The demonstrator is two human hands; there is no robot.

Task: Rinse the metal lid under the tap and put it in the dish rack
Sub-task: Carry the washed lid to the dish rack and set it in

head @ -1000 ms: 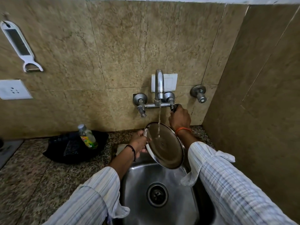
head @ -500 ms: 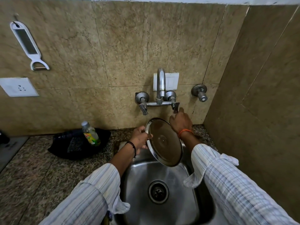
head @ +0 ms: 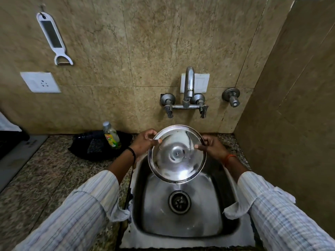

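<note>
The metal lid (head: pixel 177 153) is held above the back of the sink (head: pixel 229 211), below and in front of the tap (head: pixel 188 87), gripped at its left rim by the left hand (head: pixel 145 144) and at its right rim by the right hand (head: pixel 213 148). The drain (head: pixel 179 201) is set in the sink's middle. A bottle (head: pixel 111 135) is stood on the counter (head: pixel 54 171) to the left, against the wall. A peeler (head: pixel 53 38) is hung on the wall above a socket (head: pixel 40 82).

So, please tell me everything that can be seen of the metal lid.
The metal lid is round, shiny, steel-looking, with a raised rim and a small rivet at its centre. Its concave underside faces the camera, reflecting light. It is tilted and held in the air above the sink, below the tap. The left hand pinches its left edge and the right hand its right edge. Nothing else touches it. No water runs onto it.
</note>
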